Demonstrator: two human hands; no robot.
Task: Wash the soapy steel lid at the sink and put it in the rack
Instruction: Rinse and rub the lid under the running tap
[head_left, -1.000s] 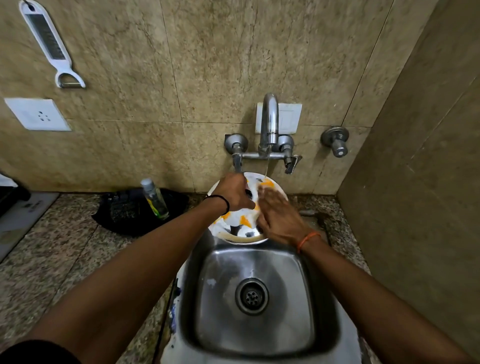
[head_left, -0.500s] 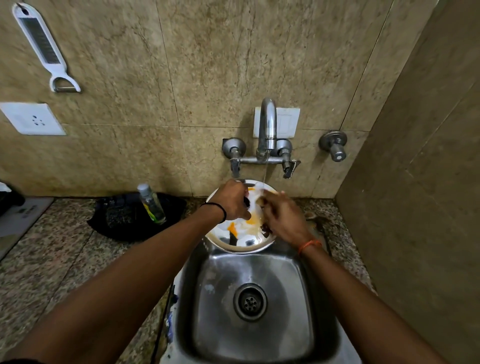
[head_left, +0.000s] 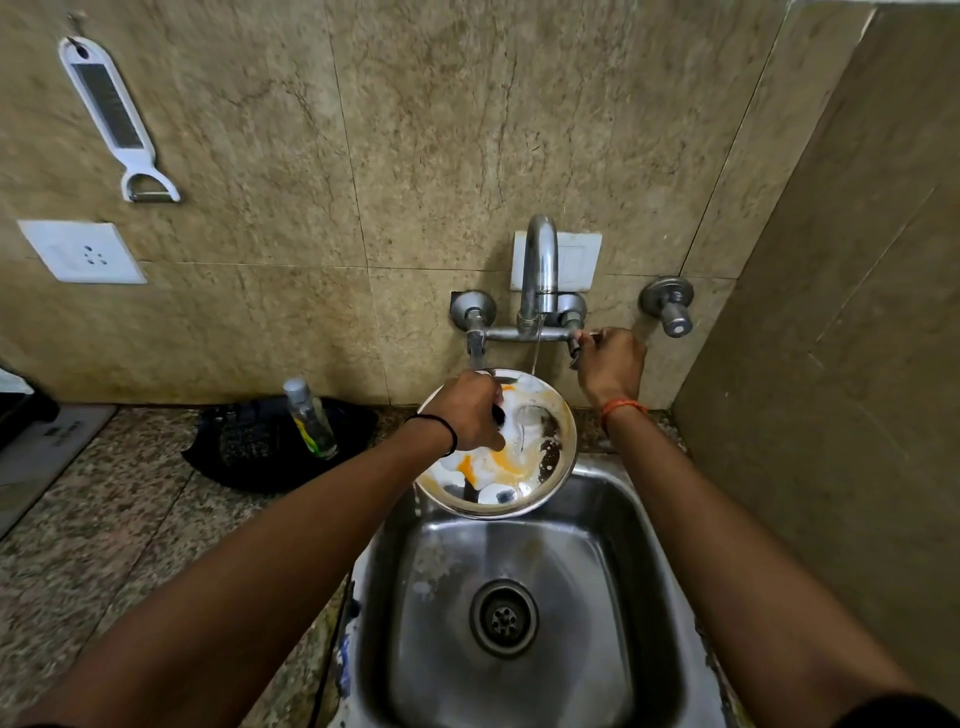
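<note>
On the far left wall hang a white peeler (head_left: 115, 117) and a socket plate (head_left: 83, 252). Below them, on the speckled counter (head_left: 104, 519), a small clear bottle (head_left: 310, 418) stands on a black cloth (head_left: 270, 452). My left hand (head_left: 467, 410), a black band at the wrist, is clenched around the dark knob of the steel lid (head_left: 524, 457), holding it tilted over the far edge of the sink (head_left: 519, 571), its face streaked with white foam and orange smears. A thin stream falls from the tap (head_left: 537, 270) onto the lid's far rim. To the right, my right hand (head_left: 613, 361), an orange thread at the wrist, grasps the tap's right handle (head_left: 576, 345). Farther right, a separate valve (head_left: 670, 306) sticks out of the wall.
</note>
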